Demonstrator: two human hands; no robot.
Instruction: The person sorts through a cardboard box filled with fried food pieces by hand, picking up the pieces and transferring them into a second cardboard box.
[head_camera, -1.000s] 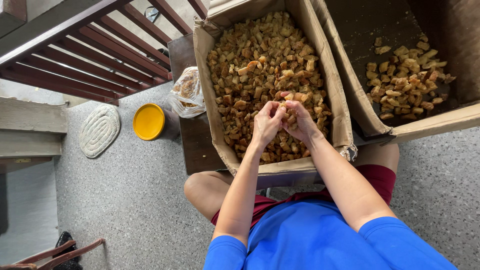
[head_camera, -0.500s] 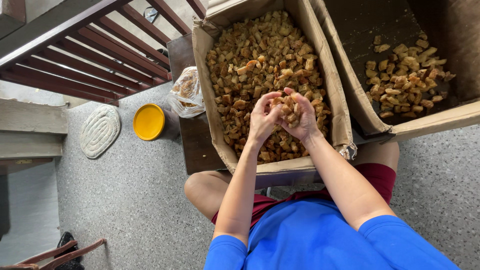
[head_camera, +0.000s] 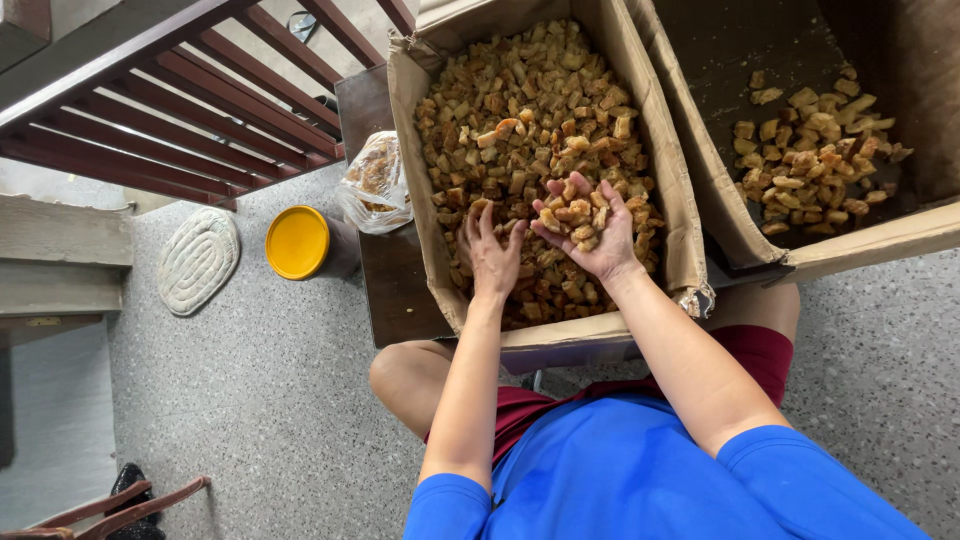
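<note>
Here, right hand (head_camera: 585, 225) cupped, palm up, holding a heap of brown fried chunks (head_camera: 572, 212) over the full cardboard box (head_camera: 668, 190). Left hand (head_camera: 490, 255) just beside, spread flat on the pile, holding nothing. Second, nearly bare box (head_camera: 860, 245) further to the right, nearer the loaded hand.

boxes (head_camera: 690, 190) – matt creased cardboard | lid (head_camera: 297, 241) – smooth plastic | floor (head_camera: 250, 400) – speckled stone | railing (head_camera: 170, 110) – glossy wood
</note>
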